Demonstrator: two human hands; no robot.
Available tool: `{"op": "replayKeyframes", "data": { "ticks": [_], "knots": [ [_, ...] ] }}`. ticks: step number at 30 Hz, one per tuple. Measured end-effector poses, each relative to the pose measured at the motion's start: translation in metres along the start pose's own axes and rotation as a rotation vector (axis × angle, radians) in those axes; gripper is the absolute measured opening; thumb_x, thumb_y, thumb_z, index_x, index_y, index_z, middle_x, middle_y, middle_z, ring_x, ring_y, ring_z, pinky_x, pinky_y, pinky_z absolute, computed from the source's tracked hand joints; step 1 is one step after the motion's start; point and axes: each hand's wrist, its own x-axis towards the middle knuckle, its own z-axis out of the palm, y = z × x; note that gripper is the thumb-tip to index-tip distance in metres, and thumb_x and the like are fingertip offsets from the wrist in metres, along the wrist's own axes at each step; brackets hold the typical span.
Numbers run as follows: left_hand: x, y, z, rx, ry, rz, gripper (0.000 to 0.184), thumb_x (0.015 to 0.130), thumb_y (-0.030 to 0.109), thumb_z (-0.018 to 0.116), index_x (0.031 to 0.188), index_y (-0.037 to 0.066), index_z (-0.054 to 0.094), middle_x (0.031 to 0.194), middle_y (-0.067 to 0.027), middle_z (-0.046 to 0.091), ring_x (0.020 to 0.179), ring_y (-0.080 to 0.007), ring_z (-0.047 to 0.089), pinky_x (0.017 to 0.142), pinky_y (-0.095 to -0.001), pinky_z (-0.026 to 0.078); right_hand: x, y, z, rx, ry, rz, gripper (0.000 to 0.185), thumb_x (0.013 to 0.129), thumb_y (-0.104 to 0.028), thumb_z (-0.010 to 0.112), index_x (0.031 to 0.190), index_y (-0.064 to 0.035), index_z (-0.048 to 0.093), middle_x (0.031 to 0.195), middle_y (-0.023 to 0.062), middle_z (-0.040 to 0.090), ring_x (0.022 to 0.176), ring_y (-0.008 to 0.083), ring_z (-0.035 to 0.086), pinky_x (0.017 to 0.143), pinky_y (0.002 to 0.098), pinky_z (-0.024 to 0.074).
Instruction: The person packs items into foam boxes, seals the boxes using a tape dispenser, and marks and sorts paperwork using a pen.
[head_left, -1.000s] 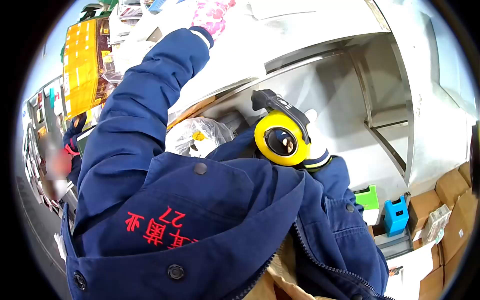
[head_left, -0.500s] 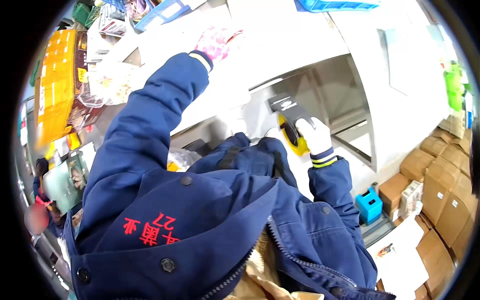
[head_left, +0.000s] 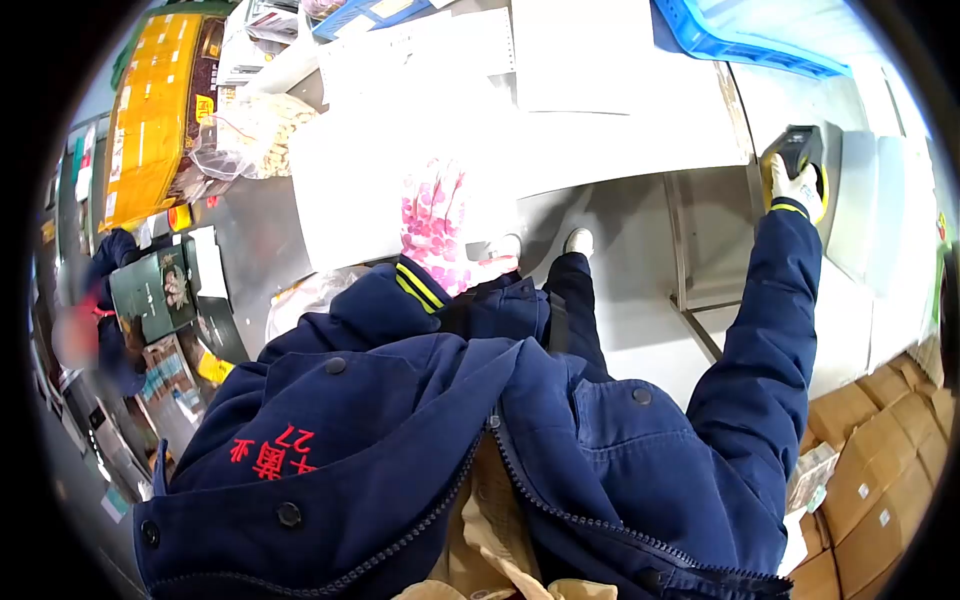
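Note:
My left hand (head_left: 434, 222), in a white glove with a pink pattern, is at the near edge of the white-covered table (head_left: 560, 150). Its fingers lie stretched out and point away from me. At the far right, my right hand (head_left: 796, 186) in a white glove grips a tape dispenser (head_left: 797, 150) with a black head and a yellow roll. The dispenser is over a pale surface to the right of the table's edge, below a blue plastic crate (head_left: 745, 50). Whether it touches that surface I cannot tell.
Left of the table are a clear bag of pale pieces (head_left: 265, 135) and a yellow-taped carton (head_left: 155, 120). Brown cartons (head_left: 885, 450) are stacked at lower right. Metal frame bars (head_left: 680, 245) run under the table. Another person (head_left: 110, 300) is at far left.
My left hand has drawn back from the table's far part toward my body. My right hand has carried the tape dispenser up and right, away from in front of my legs.

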Motion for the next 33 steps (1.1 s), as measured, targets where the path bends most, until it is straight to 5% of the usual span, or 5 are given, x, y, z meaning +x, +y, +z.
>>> {"op": "replayKeyframes", "data": {
  "ticks": [6,11,14,18,33],
  "knots": [
    [0.006,0.003,0.008,0.229,-0.119,-0.089,0.087,0.058,0.045,0.071,0.128,0.002,0.04,0.136,-0.019,0.032,0.129,-0.0396,0.023,0.105,-0.0554,0.013,-0.02,-0.064,-0.056,0.365,0.422,-0.381,0.053,0.073,-0.034,0.066,0.106,0.0056,0.056,0.102,0.0226,0.059,0.091,0.0337,0.059,0.082,0.0379,0.0457],
    [0.008,0.001,0.0,0.161,-0.165,-0.089,0.082,0.059,0.037,0.07,0.127,0.003,0.041,0.136,-0.0185,0.033,0.129,-0.0401,0.024,0.105,-0.0565,0.012,-0.151,-0.195,-0.103,1.114,-0.374,-1.207,0.017,0.073,-0.015,0.051,0.084,-0.011,0.064,0.071,0.0121,0.059,0.068,0.0303,0.057,0.068,0.0399,0.0466],
    [0.004,-0.003,0.005,0.159,-0.137,-0.04,0.078,0.059,0.032,0.068,0.128,0.006,0.042,0.136,-0.0172,0.033,0.129,-0.0393,0.025,0.105,-0.0561,0.013,-0.186,-0.254,-0.113,0.387,-0.358,-1.795,0.024,0.075,-0.018,0.05,0.092,-0.0118,0.066,0.092,0.0122,0.064,0.091,0.0301,0.058,0.083,0.0545,0.0381],
    [0.001,-0.007,0.003,0.174,-0.175,-0.046,0.071,0.063,0.03,0.064,0.127,0.007,0.044,0.135,-0.0156,0.036,0.128,-0.038,0.027,0.105,-0.0555,0.013,-0.136,-0.34,-0.111,0.226,0.11,-1.541,0.023,0.074,-0.014,0.051,0.089,-0.0052,0.065,0.076,0.0087,0.065,0.075,0.0267,0.061,0.071,0.0382,0.0475],
    [0.002,-0.008,-0.017,-0.046,-0.228,-0.084,0.075,0.059,0.012,0.058,0.131,0.012,0.037,0.141,-0.0078,0.028,0.134,-0.031,0.017,0.107,-0.05,0.01,-0.195,-0.355,-0.106,1.378,-0.41,-0.67,0.066,0.087,-0.027,0.048,0.132,0.013,0.02,0.136,0.0307,0.025,0.128,0.0374,0.026,0.107,0.0373,0.0197]
  ]
}}
